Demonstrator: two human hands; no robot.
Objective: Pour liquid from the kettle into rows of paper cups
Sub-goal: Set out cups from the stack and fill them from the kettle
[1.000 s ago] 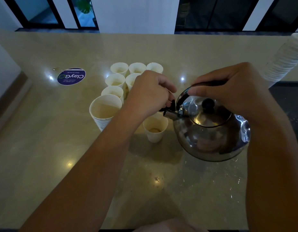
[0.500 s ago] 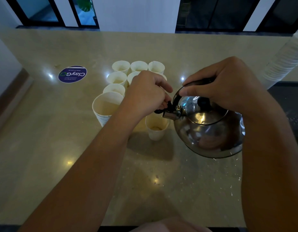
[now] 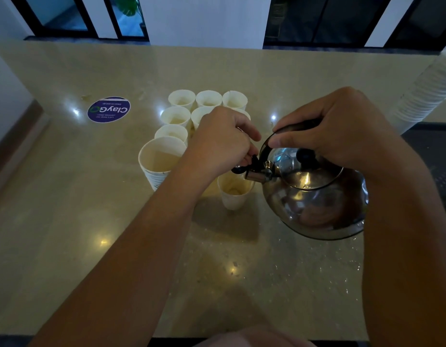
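right now the steel kettle hangs tilted over the table, spout above the rim of the nearest paper cup. right hand is curled round the black handle; left hand pinches the black spout cap. l forearm hides part of the cup rows behind. stacked cups just left; tall cup stack far right. round blue sticker reads "clnp go", upside down; small print too tiny.
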